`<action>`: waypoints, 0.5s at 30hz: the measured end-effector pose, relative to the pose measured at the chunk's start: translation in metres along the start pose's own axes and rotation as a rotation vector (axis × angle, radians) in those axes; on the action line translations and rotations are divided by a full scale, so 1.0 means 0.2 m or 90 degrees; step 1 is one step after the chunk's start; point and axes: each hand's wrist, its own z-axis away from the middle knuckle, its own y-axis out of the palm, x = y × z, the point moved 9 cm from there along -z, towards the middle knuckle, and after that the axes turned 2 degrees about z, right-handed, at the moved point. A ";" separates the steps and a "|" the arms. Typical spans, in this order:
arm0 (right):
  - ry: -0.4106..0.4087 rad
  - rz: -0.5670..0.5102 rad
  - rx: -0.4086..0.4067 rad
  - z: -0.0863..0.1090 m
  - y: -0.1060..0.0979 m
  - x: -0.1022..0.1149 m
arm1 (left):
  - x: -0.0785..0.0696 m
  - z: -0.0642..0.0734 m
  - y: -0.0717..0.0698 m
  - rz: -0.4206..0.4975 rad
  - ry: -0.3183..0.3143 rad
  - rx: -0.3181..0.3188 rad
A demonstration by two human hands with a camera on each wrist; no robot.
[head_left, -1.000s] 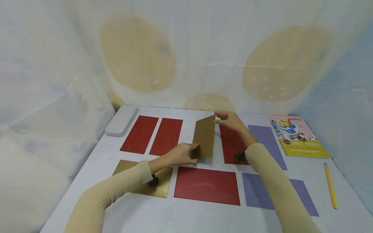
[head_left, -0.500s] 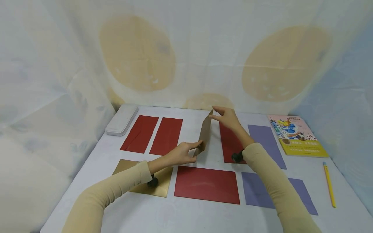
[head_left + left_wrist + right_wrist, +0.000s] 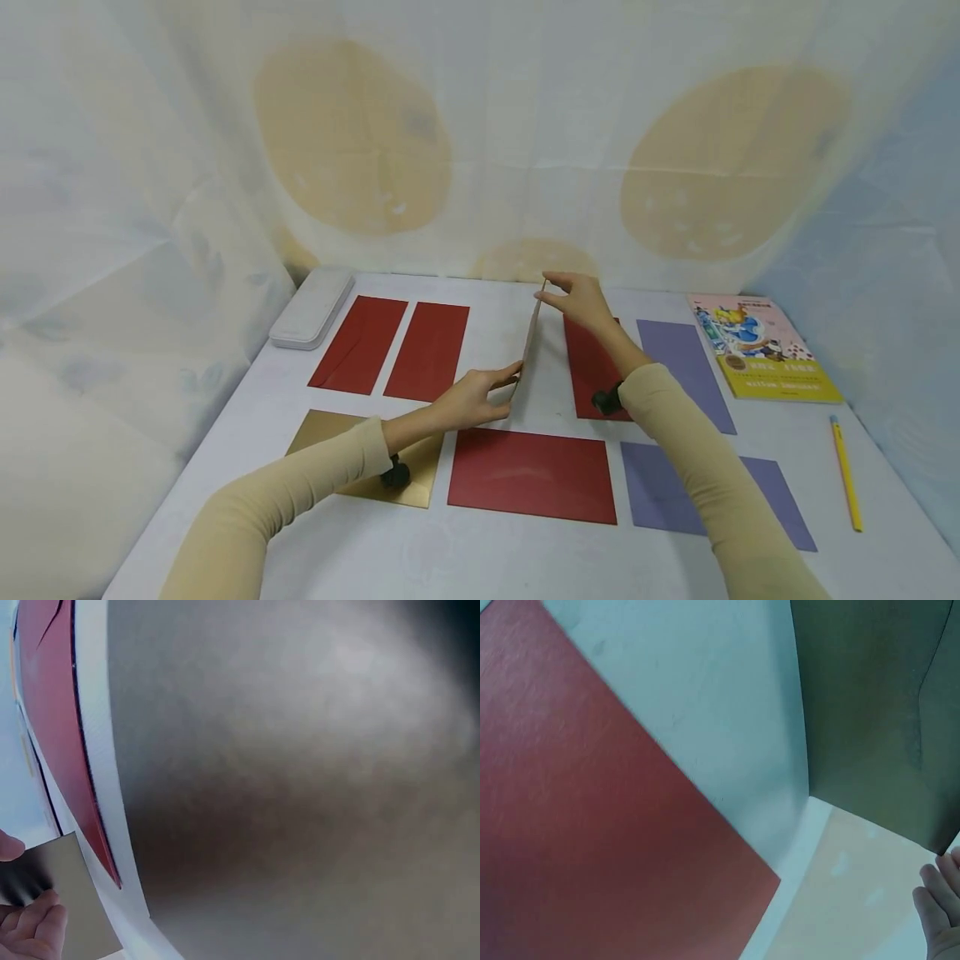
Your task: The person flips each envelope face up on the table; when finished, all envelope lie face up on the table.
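A gold envelope (image 3: pixel 531 337) stands nearly edge-on to the head view, tilted up from the white table. My right hand (image 3: pixel 581 302) pinches its far top corner between thumb and fingers. Nearer me, my left hand (image 3: pixel 474 398) pinches its lower end. In the right wrist view the envelope (image 3: pixel 870 712) shows a flap line, with the right fingertips (image 3: pixel 934 892) at its corner. The left wrist view has the left hand (image 3: pixel 34 926) against the gold paper (image 3: pixel 86 900). Under my left wrist lies another gold envelope (image 3: pixel 423 479), partly covered by the sleeve.
Red envelopes lie left (image 3: pixel 360 344), (image 3: pixel 427 350) being a red envelope beside it; a red envelope (image 3: pixel 532 477) lies in front. Behind my right wrist are a red envelope (image 3: pixel 588 375) and purple envelopes (image 3: pixel 686 375). A book (image 3: pixel 765 346), pencil (image 3: pixel 845 473) and white case (image 3: pixel 311 308) flank them.
The gold envelope has turned from showing its broad face to nearly edge-on. My right hand has risen slightly and shifted left; my left hand has moved slightly right, both still pinching it.
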 end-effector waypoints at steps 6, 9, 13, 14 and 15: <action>-0.006 0.025 -0.012 -0.01 0.02 0.01 | -0.01 0.02 -0.05 -0.044 -0.020 -0.041; -0.014 0.024 -0.019 -0.01 0.03 0.03 | -0.03 0.03 -0.08 -0.046 -0.006 -0.071; -0.020 0.027 -0.030 -0.02 0.05 0.04 | -0.08 0.03 -0.13 -0.056 0.030 -0.096; -0.022 0.029 -0.033 -0.02 0.05 0.04 | -0.09 0.03 -0.14 -0.060 0.040 -0.098; -0.024 0.030 -0.036 -0.02 0.05 0.04 | -0.10 0.03 -0.15 -0.066 0.049 -0.098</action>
